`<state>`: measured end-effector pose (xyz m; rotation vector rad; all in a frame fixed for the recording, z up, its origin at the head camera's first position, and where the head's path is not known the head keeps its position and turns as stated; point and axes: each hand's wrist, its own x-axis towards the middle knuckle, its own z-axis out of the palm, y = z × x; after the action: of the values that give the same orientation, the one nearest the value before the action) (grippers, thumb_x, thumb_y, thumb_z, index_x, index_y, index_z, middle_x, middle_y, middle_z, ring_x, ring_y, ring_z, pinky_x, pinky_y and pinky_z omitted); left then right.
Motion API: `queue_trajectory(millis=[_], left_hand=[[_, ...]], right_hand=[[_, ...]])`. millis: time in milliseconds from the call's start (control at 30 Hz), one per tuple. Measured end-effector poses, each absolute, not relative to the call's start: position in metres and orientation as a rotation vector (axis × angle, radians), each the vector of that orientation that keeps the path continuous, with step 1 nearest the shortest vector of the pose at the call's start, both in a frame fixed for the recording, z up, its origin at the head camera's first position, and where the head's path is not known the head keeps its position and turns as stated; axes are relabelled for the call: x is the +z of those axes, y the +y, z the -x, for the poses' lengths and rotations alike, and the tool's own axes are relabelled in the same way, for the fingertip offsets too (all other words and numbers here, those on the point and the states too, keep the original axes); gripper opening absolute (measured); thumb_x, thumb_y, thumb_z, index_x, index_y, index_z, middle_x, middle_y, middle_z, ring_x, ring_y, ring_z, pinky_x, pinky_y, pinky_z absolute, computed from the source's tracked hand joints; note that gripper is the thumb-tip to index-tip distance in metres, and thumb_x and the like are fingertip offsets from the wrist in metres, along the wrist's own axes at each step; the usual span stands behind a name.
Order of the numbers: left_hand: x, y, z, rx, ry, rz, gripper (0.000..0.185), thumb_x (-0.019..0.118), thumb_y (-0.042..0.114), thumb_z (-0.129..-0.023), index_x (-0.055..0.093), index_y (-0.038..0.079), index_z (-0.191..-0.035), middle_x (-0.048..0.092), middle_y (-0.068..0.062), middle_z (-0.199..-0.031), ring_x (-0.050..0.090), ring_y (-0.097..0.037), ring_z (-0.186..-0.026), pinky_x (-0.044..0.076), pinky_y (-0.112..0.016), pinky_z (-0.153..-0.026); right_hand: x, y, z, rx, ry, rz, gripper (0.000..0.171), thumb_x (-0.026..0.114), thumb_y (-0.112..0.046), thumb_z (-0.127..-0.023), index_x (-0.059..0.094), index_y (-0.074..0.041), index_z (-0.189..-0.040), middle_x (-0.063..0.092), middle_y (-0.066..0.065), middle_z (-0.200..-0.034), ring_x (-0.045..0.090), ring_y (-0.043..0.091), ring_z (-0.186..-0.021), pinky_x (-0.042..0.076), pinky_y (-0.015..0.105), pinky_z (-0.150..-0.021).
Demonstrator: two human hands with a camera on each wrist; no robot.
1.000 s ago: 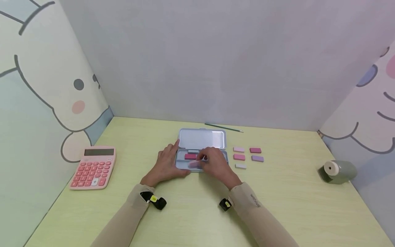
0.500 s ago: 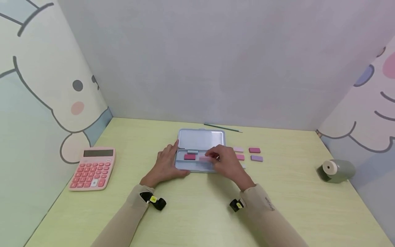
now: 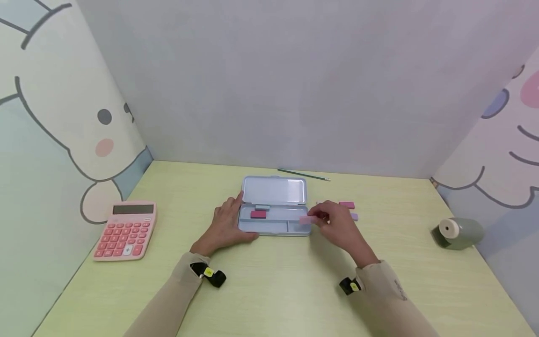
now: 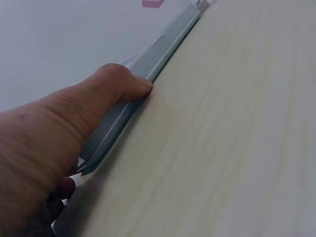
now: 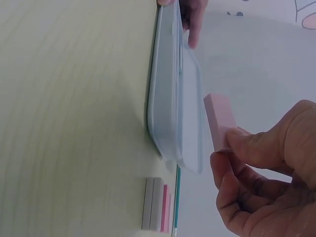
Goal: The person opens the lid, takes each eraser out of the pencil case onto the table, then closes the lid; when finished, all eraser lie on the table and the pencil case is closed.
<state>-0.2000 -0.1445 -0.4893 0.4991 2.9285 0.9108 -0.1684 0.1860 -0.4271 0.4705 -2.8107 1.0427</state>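
Resting flat against the left end of the open grey pencil case (image 3: pixel 273 224), the left hand (image 3: pixel 225 224) has relaxed fingers. Inside the case lie a grey eraser (image 3: pixel 262 207) and a dark pink eraser (image 3: pixel 258 214). Over the case's right end, the right hand (image 3: pixel 338 227) pinches a pale pink eraser (image 3: pixel 307 219), a plain rectangular block. Beneath lies a light green tabletop (image 3: pixel 269 290), backed by cartoon-printed walls (image 3: pixel 46 131).

We see a child's study desk (image 3: pixel 269 290): cartoon-printed panels (image 3: pixel 50 140) wall it in, with a pink calculator (image 3: pixel 126 230), pencil (image 3: pixel 304 175) and sharpener (image 3: pixel 458 233) around the tin case (image 3: pixel 273 206).
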Motion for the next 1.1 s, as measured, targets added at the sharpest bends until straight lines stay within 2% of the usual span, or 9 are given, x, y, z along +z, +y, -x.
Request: queue_trajectory(millis=[233, 500, 833, 1100], left_hand=[[-0.489, -0.144, 0.202, 0.917, 2.930, -0.508, 0.135, 0.090, 0.057, -0.073, 0.016, 0.007, -0.173, 0.052, -0.018, -0.146, 0.050, -0.032, -0.129, 0.034, -0.055, -0.113], [-0.492, -0.146, 0.203, 0.919, 2.929, -0.509, 0.136, 0.090, 0.059, -0.073, 0.015, 0.008, -0.173, 0.051, -0.018, -0.148, 0.049, -0.032, -0.131, 0.033, -0.056, -0.114], [-0.491, -0.145, 0.201, 0.925, 2.921, -0.495, 0.135, 0.090, 0.060, -0.073, 0.015, 0.009, -0.173, 0.051, -0.018, -0.148, 0.050, -0.032, -0.130, 0.034, -0.056, -0.114], [-0.490, -0.145, 0.200, 0.896, 2.920, -0.487, 0.134, 0.089, 0.059, -0.074, 0.015, 0.008, -0.173, 0.050, -0.019, -0.149, 0.049, -0.034, -0.131, 0.033, -0.059, -0.117]], right_hand=[[-0.431, 0.210, 0.163, 0.978, -2.823, -0.372, 0.012, 0.077, 0.001, -0.093, 0.084, -0.004, -0.102, 0.081, 0.008, -0.097, 0.064, 0.016, -0.079, 0.054, 0.025, -0.072], [-0.434, 0.232, 0.156, 0.912, -2.904, -0.262, 0.012, 0.073, -0.001, -0.097, 0.081, -0.006, -0.105, 0.077, 0.008, -0.097, 0.059, 0.018, -0.081, 0.050, 0.026, -0.071], [-0.437, 0.262, 0.150, 0.865, -2.919, -0.165, 0.011, 0.075, -0.003, -0.096, 0.082, -0.005, -0.104, 0.079, 0.015, -0.103, 0.061, 0.020, -0.083, 0.049, 0.027, -0.071], [-0.440, 0.278, 0.151, 0.838, -2.980, -0.127, 0.011, 0.074, -0.006, -0.097, 0.081, -0.004, -0.105, 0.078, 0.015, -0.101, 0.059, 0.021, -0.083, 0.047, 0.029, -0.070]])
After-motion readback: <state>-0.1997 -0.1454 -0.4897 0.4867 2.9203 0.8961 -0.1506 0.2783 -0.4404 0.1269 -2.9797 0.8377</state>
